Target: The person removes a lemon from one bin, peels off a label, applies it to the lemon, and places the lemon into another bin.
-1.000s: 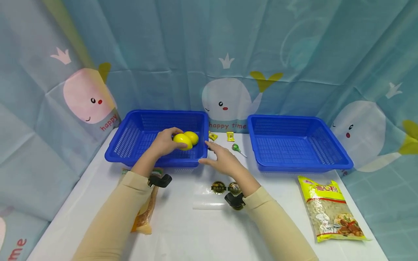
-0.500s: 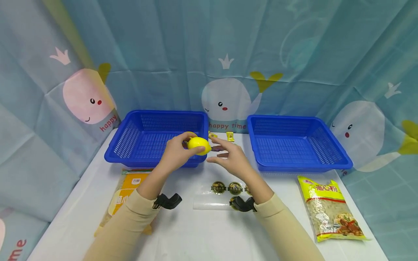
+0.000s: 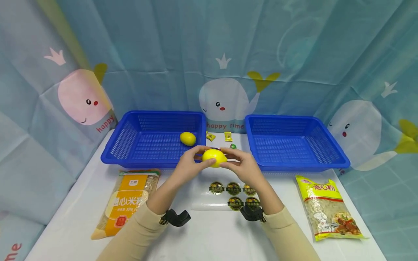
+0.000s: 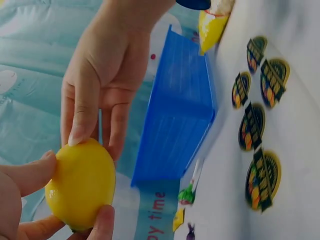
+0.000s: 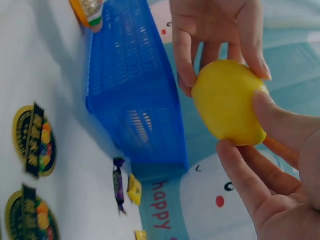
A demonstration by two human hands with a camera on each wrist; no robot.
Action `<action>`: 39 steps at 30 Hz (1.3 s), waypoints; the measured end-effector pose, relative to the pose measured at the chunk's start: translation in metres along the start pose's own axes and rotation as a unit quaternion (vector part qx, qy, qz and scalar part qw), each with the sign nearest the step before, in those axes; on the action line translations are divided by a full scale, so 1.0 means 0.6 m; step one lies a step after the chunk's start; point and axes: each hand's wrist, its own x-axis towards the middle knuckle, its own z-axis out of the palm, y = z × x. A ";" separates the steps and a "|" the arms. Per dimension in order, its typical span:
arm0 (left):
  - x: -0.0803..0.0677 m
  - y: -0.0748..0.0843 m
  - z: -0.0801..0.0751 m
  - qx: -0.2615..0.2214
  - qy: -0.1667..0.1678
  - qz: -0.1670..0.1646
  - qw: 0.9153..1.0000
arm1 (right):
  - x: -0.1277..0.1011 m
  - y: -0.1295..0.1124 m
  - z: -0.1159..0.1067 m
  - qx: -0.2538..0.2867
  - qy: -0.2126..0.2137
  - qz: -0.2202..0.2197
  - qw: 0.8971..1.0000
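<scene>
Both hands on one lemon, held above the table between the two baskets.

The left hand point(image 3: 188, 167) pinches the lemon point(image 3: 214, 158) at its left end with thumb and curled fingers; the right hand point(image 3: 245, 167) closes fingertips on the right end, so the fruit is held from both sides, clear of the table point(image 3: 209, 232). A second lemon point(image 3: 188, 138) lies inside the left basket point(image 3: 130, 159); the right basket point(image 3: 333, 161) stands well apart. The sticker sheet point(image 3: 228, 195) lies just below the hands. Judgement: a sound handover needs one hand's hold secure before the other loosens, as the smooth, rounded skin may roll.
</scene>
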 end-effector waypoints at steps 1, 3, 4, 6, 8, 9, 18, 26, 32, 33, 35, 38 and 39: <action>-0.002 -0.001 0.003 -0.007 -0.003 -0.003 1.000 | -0.004 0.003 -0.002 0.004 0.004 0.002 1.000; -0.007 -0.003 0.008 -0.019 -0.007 -0.005 1.000 | -0.012 0.008 -0.005 0.001 0.011 0.011 1.000; -0.009 -0.004 0.012 -0.027 -0.008 -0.005 1.000 | -0.016 0.010 -0.007 0.000 0.014 0.018 1.000; -0.011 -0.007 0.019 -0.042 -0.004 0.005 0.999 | -0.023 0.015 -0.009 -0.002 0.020 0.028 0.999; -0.012 -0.011 0.028 -0.050 0.002 0.016 0.999 | -0.029 0.019 -0.010 -0.004 0.028 0.038 0.999; -0.012 -0.013 0.033 -0.053 0.004 0.021 0.998 | -0.031 0.021 -0.010 -0.005 0.032 0.040 0.999; -0.010 -0.038 0.081 -0.048 0.011 0.028 0.998 | -0.047 0.039 -0.003 -0.021 0.075 0.066 0.995; 0.011 -0.070 0.120 -0.029 0.025 0.041 0.998 | -0.043 0.080 0.009 -0.045 0.087 0.100 0.990; 0.036 -0.103 0.128 0.001 0.022 0.011 1.000 | -0.023 0.113 0.023 -0.075 0.077 0.123 0.987; 0.041 -0.108 0.129 0.005 0.021 0.007 1.000 | -0.019 0.116 0.023 -0.077 0.078 0.127 0.986; 0.049 -0.114 0.130 0.005 0.017 0.006 1.000 | -0.013 0.123 0.023 -0.086 0.081 0.130 0.984; 0.060 -0.121 0.133 0.011 0.017 0.001 1.000 | -0.003 0.133 0.019 -0.091 0.081 0.136 0.983; 0.063 -0.122 0.135 0.013 0.018 0.000 1.000 | 0.000 0.137 0.018 -0.091 0.080 0.138 0.983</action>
